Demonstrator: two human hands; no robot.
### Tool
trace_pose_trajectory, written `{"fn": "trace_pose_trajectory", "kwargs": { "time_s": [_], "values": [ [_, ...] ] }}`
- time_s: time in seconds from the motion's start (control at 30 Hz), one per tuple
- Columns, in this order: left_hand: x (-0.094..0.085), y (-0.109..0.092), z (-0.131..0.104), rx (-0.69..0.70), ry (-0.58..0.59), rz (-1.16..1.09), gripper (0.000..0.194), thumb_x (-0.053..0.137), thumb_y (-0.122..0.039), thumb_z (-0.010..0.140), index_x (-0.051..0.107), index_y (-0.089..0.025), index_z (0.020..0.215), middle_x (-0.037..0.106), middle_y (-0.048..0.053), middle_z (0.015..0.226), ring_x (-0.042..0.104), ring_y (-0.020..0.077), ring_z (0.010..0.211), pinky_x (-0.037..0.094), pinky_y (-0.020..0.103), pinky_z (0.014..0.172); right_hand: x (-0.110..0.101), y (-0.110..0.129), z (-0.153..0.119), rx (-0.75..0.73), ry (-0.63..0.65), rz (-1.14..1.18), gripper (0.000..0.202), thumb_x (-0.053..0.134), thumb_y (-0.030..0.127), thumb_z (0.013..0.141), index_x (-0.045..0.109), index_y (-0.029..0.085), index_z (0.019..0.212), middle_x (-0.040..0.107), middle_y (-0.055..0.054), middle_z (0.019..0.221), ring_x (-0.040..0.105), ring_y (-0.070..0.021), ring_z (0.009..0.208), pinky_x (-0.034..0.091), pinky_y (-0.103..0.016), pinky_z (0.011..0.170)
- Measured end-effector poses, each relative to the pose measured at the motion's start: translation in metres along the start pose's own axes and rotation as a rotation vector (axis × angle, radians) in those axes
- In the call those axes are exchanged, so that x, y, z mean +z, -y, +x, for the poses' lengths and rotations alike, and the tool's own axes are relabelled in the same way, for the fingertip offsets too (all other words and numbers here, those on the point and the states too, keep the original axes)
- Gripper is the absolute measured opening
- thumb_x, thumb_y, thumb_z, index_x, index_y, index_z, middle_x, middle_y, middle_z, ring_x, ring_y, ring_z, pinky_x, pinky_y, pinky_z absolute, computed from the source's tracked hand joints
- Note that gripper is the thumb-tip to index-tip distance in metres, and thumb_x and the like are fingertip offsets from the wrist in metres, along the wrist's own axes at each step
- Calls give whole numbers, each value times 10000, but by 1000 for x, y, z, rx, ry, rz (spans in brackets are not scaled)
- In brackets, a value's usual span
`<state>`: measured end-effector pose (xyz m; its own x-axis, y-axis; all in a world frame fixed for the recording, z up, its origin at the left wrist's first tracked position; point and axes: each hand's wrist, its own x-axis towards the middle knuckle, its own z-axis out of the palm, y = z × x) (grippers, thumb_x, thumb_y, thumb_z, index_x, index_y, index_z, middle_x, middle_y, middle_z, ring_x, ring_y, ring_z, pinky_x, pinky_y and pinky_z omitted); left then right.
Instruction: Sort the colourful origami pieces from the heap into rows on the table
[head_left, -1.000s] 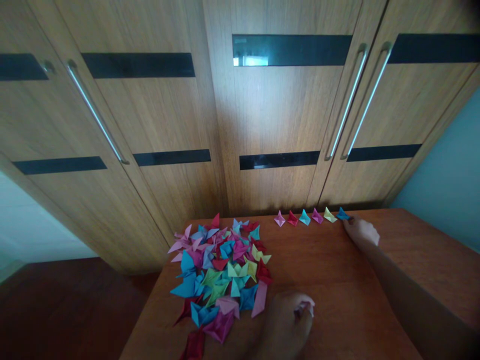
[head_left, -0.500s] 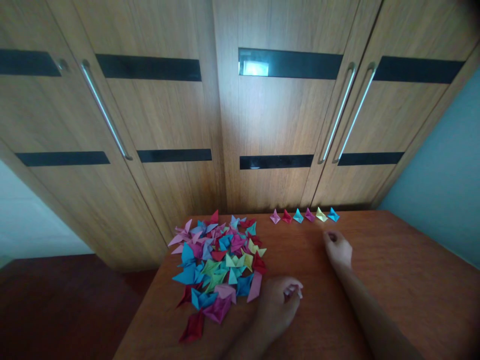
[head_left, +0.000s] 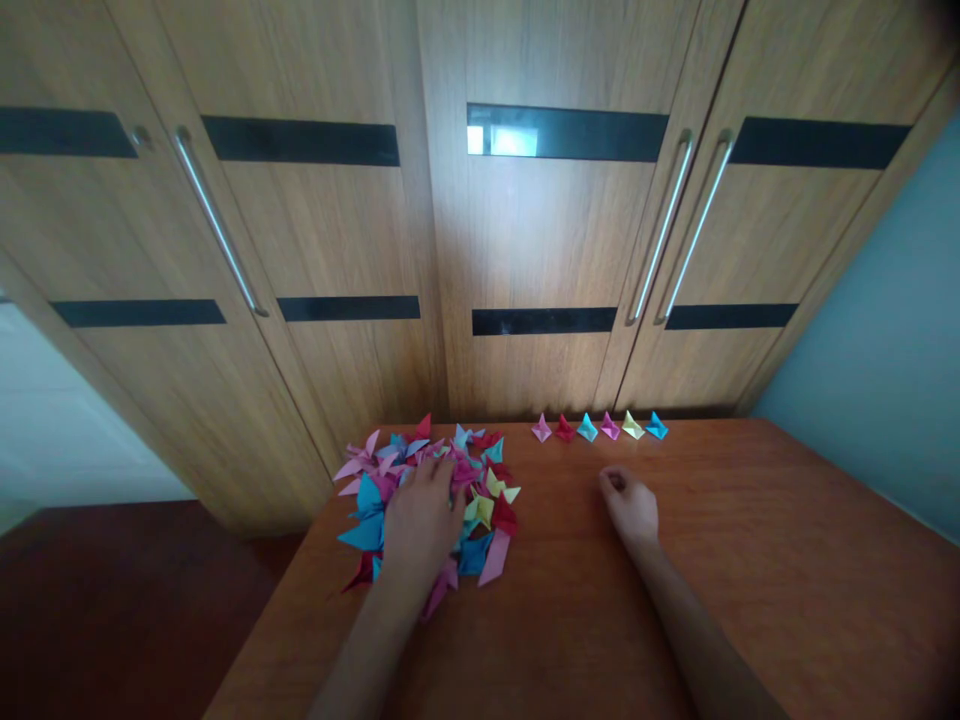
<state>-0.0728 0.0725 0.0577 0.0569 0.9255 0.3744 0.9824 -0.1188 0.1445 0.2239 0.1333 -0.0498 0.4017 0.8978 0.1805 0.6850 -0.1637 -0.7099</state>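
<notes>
My left hand (head_left: pixel 422 517) lies over a pile of folded paper pieces (head_left: pixel 364 532) in pink, blue, red, green and yellow, at the left of the wooden table. Its fingers stretch forward, slightly apart, onto the pieces near the middle of the pile; what lies under the palm is hidden. My right hand (head_left: pixel 632 508) is closed in a loose fist above the table, with nothing seen in it. Beyond it, along the back edge, stands a spaced row of small folded pieces, among them a pink one (head_left: pixel 541 428), a yellow one (head_left: pixel 633 425) and a blue one (head_left: pixel 656 425).
A wooden wardrobe (head_left: pixel 540 370) with long metal handles rises right behind the brown table (head_left: pixel 555 620). A pale blue wall (head_left: pixel 862 330) borders the right side. Dark red floor (head_left: pixel 135 600) shows past the table's left edge.
My left hand has moved left and forward from the table's front middle onto the pile, and its curled fingers have stretched out. My right hand has shifted left, still closed. The view has shifted slightly.
</notes>
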Motion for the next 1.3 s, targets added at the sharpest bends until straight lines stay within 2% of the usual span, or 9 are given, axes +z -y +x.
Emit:
{"fn": "trace_pose_trajectory", "kwargs": {
  "time_s": [0.13,0.23,0.33,0.57,0.77,0.87,1.07,1.3],
  "values": [
    [1,29,-2,-62,129,175,273,444,-282,841,554,-188,1072,581,114,1048,556,275,969,423,366,767,0,2,1,6,35,-28,227,470,381,798,654,261,855,694,-18,778,642,-191,780,403,-227,606],
    [9,35,-6,-46,181,215,252,459,-279,821,567,-202,1036,591,103,1023,564,275,955,409,369,764,0,3,1,0,41,-29,219,474,378,797,655,265,848,691,-17,766,640,-187,769,398,-226,598],
    [15,36,-7,-31,178,220,227,438,-259,821,586,-211,985,601,90,994,581,263,914,402,365,762,0,3,2,-16,38,-19,213,480,371,796,655,262,852,692,-20,764,640,-184,764,398,-226,600],
    [16,42,-6,26,77,140,228,420,-209,818,595,-219,965,596,66,988,597,226,858,427,319,718,0,3,1,-11,54,-22,209,470,384,803,638,267,845,693,-4,780,638,-179,749,397,-230,590],
    [7,51,0,14,-103,-109,193,427,-245,846,613,-214,889,615,41,989,593,192,904,447,276,784,2,1,2,-33,56,-22,197,468,355,801,635,264,850,689,-3,776,638,-171,737,395,-222,589],
    [4,50,0,23,-140,-140,186,436,-245,843,614,-220,891,627,29,985,590,192,931,444,274,809,2,1,2,-27,61,-23,197,468,361,801,634,265,846,684,-2,758,637,-170,735,398,-220,598],
    [-2,50,-2,-36,-76,49,276,420,-322,860,593,-205,1040,609,77,1071,580,230,969,439,309,820,0,4,2,-8,73,-30,191,471,358,802,636,271,843,681,3,747,635,-166,742,399,-213,602],
    [-6,68,-3,-130,125,206,300,391,-368,863,620,-209,972,669,84,912,622,240,835,431,307,701,-2,7,1,-7,77,-43,183,481,357,801,638,272,841,690,-2,779,635,-176,772,393,-222,599]
  ]
}}
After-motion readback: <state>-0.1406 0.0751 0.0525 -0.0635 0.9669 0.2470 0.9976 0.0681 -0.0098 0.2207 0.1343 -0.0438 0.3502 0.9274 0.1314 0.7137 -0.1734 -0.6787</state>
